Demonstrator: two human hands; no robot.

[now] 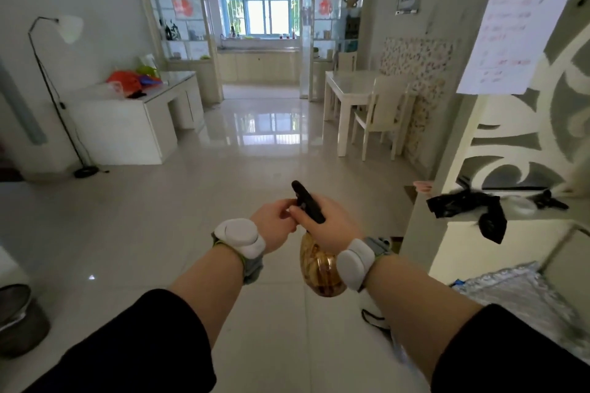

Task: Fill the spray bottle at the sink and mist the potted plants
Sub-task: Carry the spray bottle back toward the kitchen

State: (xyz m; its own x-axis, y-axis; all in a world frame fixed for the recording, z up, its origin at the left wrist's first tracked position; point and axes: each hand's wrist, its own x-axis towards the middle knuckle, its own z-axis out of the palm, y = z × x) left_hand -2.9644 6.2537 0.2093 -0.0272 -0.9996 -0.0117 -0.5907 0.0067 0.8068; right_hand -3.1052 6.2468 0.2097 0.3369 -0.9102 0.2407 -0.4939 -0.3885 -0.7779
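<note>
Spray bottle point(321, 271) position: held at chest height over the glossy tiled floor point(198, 233), well apart from the kitchen counter point(258, 49) visible through the far doorway under the window point(265, 3). My right hand point(329, 223) is wrapped closed around the neck of the bottle, just below its black trigger head point(308, 202), which points up and away from me; the amber, patterned body hangs below my wrist. My left hand point(276, 223) is alongside, its fingertips curled in and touching the base of the black head from the left; whether they actually pinch it I cannot tell. Both wrists carry white strapped devices, and both forearms are bare below black sleeves. White dining table point(348, 80) with chairs stands to the right; white cabinet point(134, 118) and floor lamp point(68, 27) stand to the left
</note>
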